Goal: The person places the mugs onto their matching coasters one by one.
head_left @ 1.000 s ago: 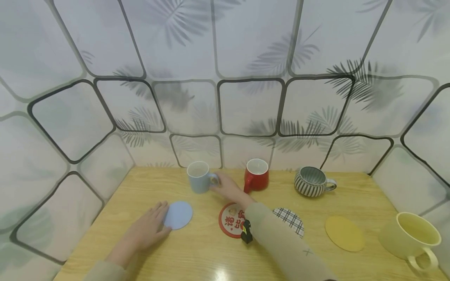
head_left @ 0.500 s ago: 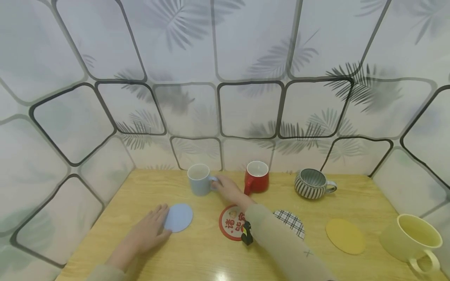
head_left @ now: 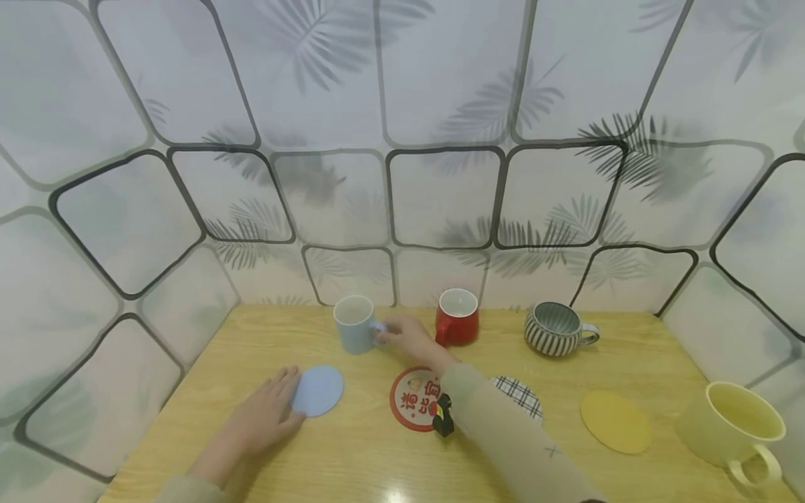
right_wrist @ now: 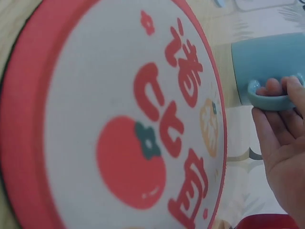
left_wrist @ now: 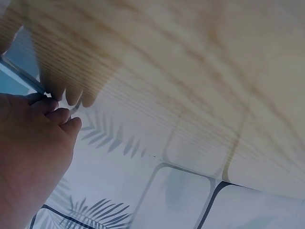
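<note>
Near the back of the table stands a light-blue mug (head_left: 356,330), its handle turned right. My right hand (head_left: 411,340) holds that handle; in the right wrist view several fingers pass through the loop of the mug (right_wrist: 267,62) and the thumb side closes over it. My left hand (head_left: 260,412) rests flat beside a round light-blue coaster (head_left: 319,391), with its fingertips and thumb at the coaster's left edge. A round red-rimmed coaster (head_left: 409,398) with red lettering and a tomato print lies under the right forearm's line, partly hidden by the wrist strap.
A red mug (head_left: 458,321) stands just right of the right hand. Further right are a striped cup (head_left: 552,332), a plaid coaster (head_left: 522,397) partly behind the sleeve, a yellow coaster (head_left: 616,421) and a yellow mug (head_left: 723,429). A patterned backdrop (head_left: 440,195) rises behind the wooden table (head_left: 352,461).
The light-blue mug has shifted very slightly toward me in my right hand's grip. The left hand stays at the blue coaster, and the head view has tilted a little.
</note>
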Demonstrator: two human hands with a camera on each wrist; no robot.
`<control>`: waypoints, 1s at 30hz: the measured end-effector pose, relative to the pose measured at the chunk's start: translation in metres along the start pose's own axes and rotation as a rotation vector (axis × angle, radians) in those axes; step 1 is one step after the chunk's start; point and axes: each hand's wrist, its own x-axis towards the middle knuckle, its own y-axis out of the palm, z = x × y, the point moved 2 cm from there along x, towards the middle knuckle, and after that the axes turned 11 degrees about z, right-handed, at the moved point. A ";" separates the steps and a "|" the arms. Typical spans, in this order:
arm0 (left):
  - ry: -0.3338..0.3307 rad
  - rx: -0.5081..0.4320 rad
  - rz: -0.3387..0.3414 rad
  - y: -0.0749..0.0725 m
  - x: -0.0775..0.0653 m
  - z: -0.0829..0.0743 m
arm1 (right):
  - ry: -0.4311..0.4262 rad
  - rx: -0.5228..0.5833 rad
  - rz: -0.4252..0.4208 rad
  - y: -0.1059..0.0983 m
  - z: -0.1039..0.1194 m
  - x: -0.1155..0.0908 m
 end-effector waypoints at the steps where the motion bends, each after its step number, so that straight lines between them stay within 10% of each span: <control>1: -0.001 0.001 -0.003 0.000 0.000 0.000 | -0.007 0.009 0.010 0.000 -0.001 0.000; 30: -0.011 -0.004 0.015 -0.004 -0.003 -0.005 | 0.007 0.041 0.040 0.008 0.001 -0.005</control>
